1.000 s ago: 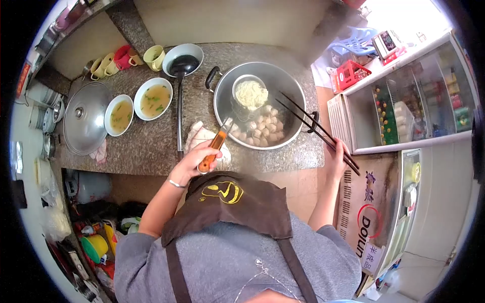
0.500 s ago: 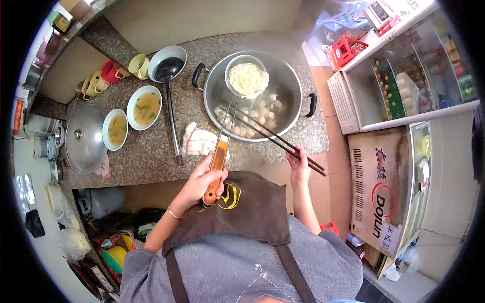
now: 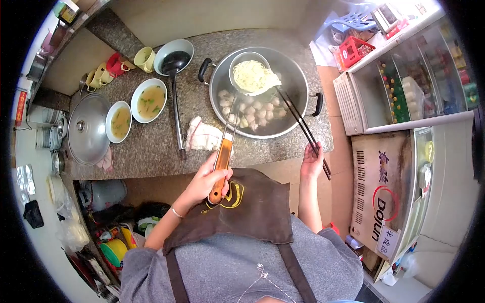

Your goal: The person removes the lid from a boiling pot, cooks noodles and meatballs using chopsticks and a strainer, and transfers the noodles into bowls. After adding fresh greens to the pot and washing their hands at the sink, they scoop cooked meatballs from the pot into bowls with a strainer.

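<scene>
My left hand [image 3: 211, 181] is wrapped round the wooden handle of a strainer [image 3: 221, 164], whose bowl is over the far part of a large two-handled pot [image 3: 214, 107]. Pale noodles [image 3: 251, 76] fill the strainer. Long dark chopsticks [image 3: 303, 124] are gripped in my right hand [image 3: 311, 160], and their tips reach the right side of the noodles. Several whitish balls [image 3: 260, 109] sit in the steaming water of the pot, in front of the strainer.
Left of the pot lie a ladle [image 3: 178, 116] resting in a bowl [image 3: 188, 47], two bowls of soup [image 3: 150, 99] [image 3: 119, 121], a folded cloth [image 3: 203, 135] and a metal lid [image 3: 89, 146]. Cups [image 3: 145, 59] line the wall. A glass-front fridge [image 3: 348, 111] stands right.
The chopsticks have swung from across the pot's near part to the right edge of the noodles. My right hand has moved right. The left hand still holds the strainer.
</scene>
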A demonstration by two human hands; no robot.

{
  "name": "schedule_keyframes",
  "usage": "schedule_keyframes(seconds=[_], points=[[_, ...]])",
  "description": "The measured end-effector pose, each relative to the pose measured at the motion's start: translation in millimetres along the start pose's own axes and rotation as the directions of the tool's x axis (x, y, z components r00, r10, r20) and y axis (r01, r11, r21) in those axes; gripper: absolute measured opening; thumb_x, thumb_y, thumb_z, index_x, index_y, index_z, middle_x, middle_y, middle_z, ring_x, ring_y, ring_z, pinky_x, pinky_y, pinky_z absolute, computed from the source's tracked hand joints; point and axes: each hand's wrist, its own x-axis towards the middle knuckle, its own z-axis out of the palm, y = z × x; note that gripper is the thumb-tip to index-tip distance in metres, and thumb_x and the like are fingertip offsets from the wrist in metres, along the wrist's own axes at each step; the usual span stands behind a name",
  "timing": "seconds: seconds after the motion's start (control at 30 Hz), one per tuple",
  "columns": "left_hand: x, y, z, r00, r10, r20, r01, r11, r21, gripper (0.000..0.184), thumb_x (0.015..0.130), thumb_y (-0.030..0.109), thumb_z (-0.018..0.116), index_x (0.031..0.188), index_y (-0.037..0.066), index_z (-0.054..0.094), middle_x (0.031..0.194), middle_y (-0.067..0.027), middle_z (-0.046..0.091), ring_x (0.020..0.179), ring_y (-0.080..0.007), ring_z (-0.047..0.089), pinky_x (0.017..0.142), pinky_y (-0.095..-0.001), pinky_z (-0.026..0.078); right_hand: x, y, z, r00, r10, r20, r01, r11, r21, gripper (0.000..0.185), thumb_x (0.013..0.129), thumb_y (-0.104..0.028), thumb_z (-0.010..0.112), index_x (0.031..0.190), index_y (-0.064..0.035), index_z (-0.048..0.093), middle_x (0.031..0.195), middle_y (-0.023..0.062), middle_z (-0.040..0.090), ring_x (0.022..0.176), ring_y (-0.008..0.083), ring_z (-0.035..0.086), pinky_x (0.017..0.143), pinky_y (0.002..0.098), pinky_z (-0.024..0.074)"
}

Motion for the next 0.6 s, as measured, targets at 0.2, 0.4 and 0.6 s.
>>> schedule_keyframes(seconds=[0.2, 0.4, 0.6], points=[[8, 0, -1, 1.0, 0.006, 0.009, -0.005, 0.999, -0.051, 0.042, 0.089, 0.008, 0.045, 0.128, 0.006, 0.032, 0.08, -0.0055, 0.048, 0.053, -0.0135, 0.053, 0.047, -0.0252, 0.045, 4, -8, 15, 0.994, -0.09, 0.066, 0.092, 0.996, -0.022, 0.032, 0.092, -0.026, 0.052, 0.115, -0.0027, 0.052, 0.104, 0.0089, 0.058, 0.095, 0.0197, 0.057, 0.09, 0.0324, 0.0474], [21, -10, -9, 1.0, 0.002, 0.013, 0.001, 0.981, -0.192, 0.041, 0.088, 0.008, 0.046, 0.127, 0.005, 0.036, 0.08, -0.0063, 0.052, 0.053, -0.0136, 0.053, 0.047, -0.0253, 0.045, -2, -14, 36, 0.988, -0.107, 0.114, 0.112, 0.993, -0.036, 0.033, 0.092, -0.025, 0.052, 0.115, -0.0013, 0.051, 0.103, 0.0102, 0.058, 0.098, 0.0224, 0.057, 0.092, 0.034, 0.0462], [30, -18, -18, 1.0, -0.009, 0.023, 0.014, 0.974, -0.225, 0.032, 0.088, 0.008, 0.046, 0.119, 0.004, 0.04, 0.08, -0.0064, 0.052, 0.052, -0.0135, 0.052, 0.047, -0.0253, 0.044, -9, -24, 53, 0.962, -0.182, 0.204, 0.202, 0.976, -0.078, 0.033, 0.092, -0.026, 0.052, 0.114, -0.002, 0.052, 0.104, 0.0099, 0.059, 0.097, 0.021, 0.057, 0.09, 0.0332, 0.0464]])
